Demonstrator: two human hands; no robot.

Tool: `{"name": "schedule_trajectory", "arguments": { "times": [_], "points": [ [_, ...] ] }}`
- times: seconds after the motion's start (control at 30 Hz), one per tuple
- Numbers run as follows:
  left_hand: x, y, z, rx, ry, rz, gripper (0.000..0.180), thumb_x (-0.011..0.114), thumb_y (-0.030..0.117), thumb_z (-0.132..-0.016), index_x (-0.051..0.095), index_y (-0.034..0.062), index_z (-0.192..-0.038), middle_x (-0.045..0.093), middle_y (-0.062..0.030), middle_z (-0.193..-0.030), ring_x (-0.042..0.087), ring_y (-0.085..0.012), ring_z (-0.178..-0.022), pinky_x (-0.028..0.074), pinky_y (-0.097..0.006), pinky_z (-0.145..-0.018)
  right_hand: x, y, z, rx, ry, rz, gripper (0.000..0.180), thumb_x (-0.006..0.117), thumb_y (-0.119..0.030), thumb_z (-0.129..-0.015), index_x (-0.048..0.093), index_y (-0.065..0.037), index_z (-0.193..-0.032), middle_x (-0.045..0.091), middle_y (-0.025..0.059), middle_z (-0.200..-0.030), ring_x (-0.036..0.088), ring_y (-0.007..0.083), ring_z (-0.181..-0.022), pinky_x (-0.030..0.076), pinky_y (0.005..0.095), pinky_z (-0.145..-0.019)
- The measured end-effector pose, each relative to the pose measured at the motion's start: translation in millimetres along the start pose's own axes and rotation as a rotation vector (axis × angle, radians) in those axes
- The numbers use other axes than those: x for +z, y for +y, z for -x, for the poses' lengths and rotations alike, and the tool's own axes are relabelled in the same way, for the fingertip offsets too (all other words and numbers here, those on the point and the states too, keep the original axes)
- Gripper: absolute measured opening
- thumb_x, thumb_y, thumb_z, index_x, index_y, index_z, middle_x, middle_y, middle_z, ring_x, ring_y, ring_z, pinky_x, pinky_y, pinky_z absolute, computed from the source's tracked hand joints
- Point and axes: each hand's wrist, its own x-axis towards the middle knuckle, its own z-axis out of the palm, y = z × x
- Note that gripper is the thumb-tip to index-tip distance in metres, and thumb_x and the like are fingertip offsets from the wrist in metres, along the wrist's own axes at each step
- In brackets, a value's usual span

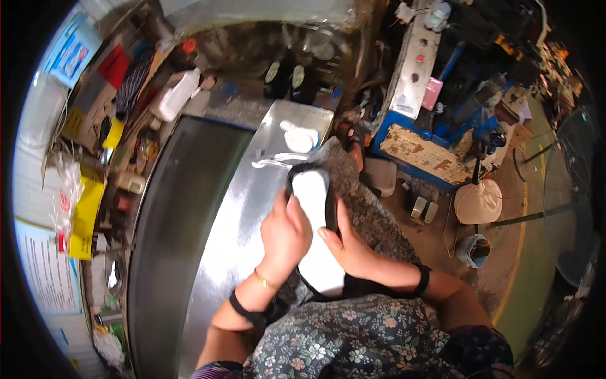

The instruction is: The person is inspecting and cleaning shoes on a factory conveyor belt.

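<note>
A black shoe with its long white sole facing up lies lengthwise in front of me, over my lap and the edge of a shiny metal table. My left hand is closed on its left side, thumb along the edge. My right hand grips the right side, its thumb on the white surface and its fingers along the black rim. Just beyond the toe, pale curved strips rest on the metal table. Farther off on it sits a round white dish with something white across it.
A dark conveyor belt runs along the left. Past it, a cluttered shelf holds a white bottle and a yellow box. A blue machine stands at the right, near a round stool and a small bin.
</note>
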Motion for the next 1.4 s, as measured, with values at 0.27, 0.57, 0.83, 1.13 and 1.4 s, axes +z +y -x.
{"name": "schedule_trajectory", "arguments": {
  "times": [0.27, 0.57, 0.83, 1.13, 1.4],
  "points": [
    [9.5, -19.1, 58.4, -0.065, -0.224, 0.526, 0.049, 0.03, 0.019, -0.103, 0.026, -0.008, -0.144, 0.035, -0.0267, -0.146, 0.032, -0.0327, -0.139, 0.026, -0.038, -0.113, 0.8, 11.6, 2.6, -0.086, 0.026, -0.175, 0.072, 0.045, -0.017, -0.1, -0.002, 0.006, -0.149, 0.021, 0.026, -0.151, 0.024, 0.0313, -0.14, 0.022, 0.0383, -0.113],
    [32.1, -27.5, -44.8, -0.227, -0.239, 1.196, 0.05, 0.035, 0.041, -0.104, 0.051, 0.0042, -0.133, 0.053, -0.0111, -0.128, 0.046, -0.0193, -0.123, 0.036, -0.031, -0.104, -7.7, 8.6, 12.0, -0.163, -0.125, -0.03, 0.075, 0.041, -0.023, -0.102, -0.013, 0.002, -0.148, 0.009, 0.0259, -0.154, 0.015, 0.0323, -0.144, 0.018, 0.0405, -0.114],
    [31.8, -5.0, -44.8, 0.013, -0.411, 0.834, 0.035, 0.054, 0.024, -0.098, 0.055, 0.006, -0.127, 0.059, -0.005, -0.117, 0.052, -0.0142, -0.11, 0.041, -0.029, -0.097, -50.0, 10.5, -68.8, 0.052, -0.024, -0.508, 0.057, 0.028, -0.039, -0.106, 0.03, 0.001, -0.146, 0.039, 0.0118, -0.146, 0.034, 0.0198, -0.137, 0.023, 0.0337, -0.114],
    [31.5, -5.8, -50.8, -0.177, -0.499, 1.158, 0.033, 0.057, 0.022, -0.097, 0.055, 0.0016, -0.124, 0.059, -0.0047, -0.114, 0.051, -0.0129, -0.11, 0.039, -0.027, -0.098, -49.9, -0.5, -82.5, 0.006, -0.09, -0.302, 0.034, 0.039, -0.018, -0.103, 0.049, 0.0, -0.13, 0.054, 0.0112, -0.129, 0.049, 0.0203, -0.123, 0.035, 0.0315, -0.105],
    [38.1, -28.7, -57.8, -0.235, -0.478, 1.165, 0.03, 0.055, 0.019, -0.098, 0.056, 0.0039, -0.124, 0.058, -0.0042, -0.119, 0.05, -0.0118, -0.111, 0.039, -0.027, -0.097, -37.7, 4.1, -72.7, -0.133, 0.0, -0.081, 0.044, 0.044, -0.013, -0.1, 0.038, -0.002, -0.143, 0.044, 0.0135, -0.143, 0.039, 0.0249, -0.135, 0.027, 0.0356, -0.113]
  ]
}}
